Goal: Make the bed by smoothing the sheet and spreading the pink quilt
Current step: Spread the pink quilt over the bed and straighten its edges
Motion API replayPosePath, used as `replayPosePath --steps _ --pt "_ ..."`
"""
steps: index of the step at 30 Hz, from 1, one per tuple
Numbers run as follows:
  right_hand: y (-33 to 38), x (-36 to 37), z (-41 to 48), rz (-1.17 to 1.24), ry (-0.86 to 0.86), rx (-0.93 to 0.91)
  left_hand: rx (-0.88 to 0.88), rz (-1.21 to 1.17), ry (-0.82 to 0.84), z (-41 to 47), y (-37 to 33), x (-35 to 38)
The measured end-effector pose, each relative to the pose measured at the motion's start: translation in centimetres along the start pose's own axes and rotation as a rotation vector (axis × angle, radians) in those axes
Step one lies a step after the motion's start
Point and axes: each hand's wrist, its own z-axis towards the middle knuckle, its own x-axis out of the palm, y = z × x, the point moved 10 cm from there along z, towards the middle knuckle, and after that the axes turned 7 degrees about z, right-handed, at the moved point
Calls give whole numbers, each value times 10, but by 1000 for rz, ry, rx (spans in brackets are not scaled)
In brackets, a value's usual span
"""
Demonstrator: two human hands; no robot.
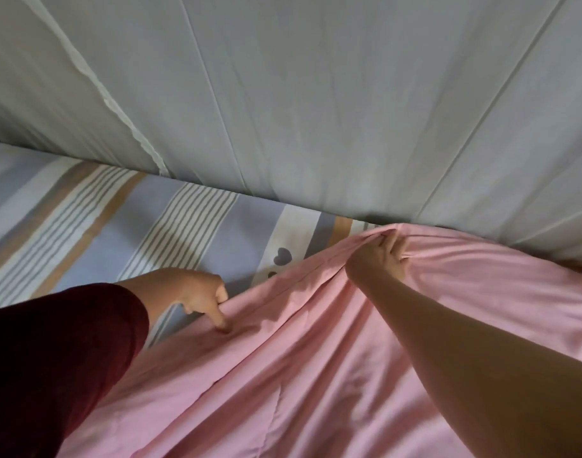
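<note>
Both hands are gripping the pink quilt's edge over the striped sheet.

The right hand (378, 256) is pinching the pink quilt (316, 358) near the grey curtain (316, 94); the left hand (197, 294), in a maroon sleeve (51, 358), is clamping the edge lying on the striped sheet (150, 233).

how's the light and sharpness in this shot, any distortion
Head view: dim, soft light with no glare; the left hand casts a shadow on the pink quilt; the dark red sleeve goes nearly black; wide-angle bending curves the striped sheet; slightly soft overall.
</note>
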Motion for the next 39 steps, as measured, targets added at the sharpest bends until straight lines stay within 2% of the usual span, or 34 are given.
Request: replayPosePath --steps 2,5,7,9,12,15,19,22,25,27,28,30,32,33,37,39 --pt "-2 7 -2 19 -39 -14 -64 149 -103 -5 9 -10" --pt "-1 11 0 90 -127 -70 -314 392 -596 -29 21 -79" --pt "10 5 8 162 -240 -215 -464 273 -894 -50 38 -137" --pt "20 -5 10 184 -408 -393 -446 117 -1064 -48 52 -191" --pt "23 2 4 194 -535 -542 -349 46 -1032 -1 59 -229" --pt "23 6 6 140 -585 -559 -316 -51 -982 58 71 -216" --pt "28 3 10 77 -573 -512 -165 -201 -1203 76 82 -194" --pt "35 -3 1 -5 -621 -494 -96 -172 -1247 80 85 -192" --pt "82 -10 -25 56 -681 -749 -90 -153 -1244 88 86 -198" --pt "146 7 -34 123 -598 -931 -97 -121 -1251 92 88 -202" --pt "182 21 -32 136 -566 -956 -95 -101 -1254 94 89 -203" --pt "241 47 -21 190 -532 -812 -106 -68 -1248 96 91 -206" --pt "265 68 -5 261 -503 -595 -83 -69 -1217 97 88 -208" --pt "272 79 -4 241 -513 -543 -68 -93 -1199 97 92 -205" --pt "275 92 -3 114 -586 -540 64 -287 -1300 85 103 -202" --pt "275 92 -2 79 -583 -548 110 -309 -1367 75 103 -199"
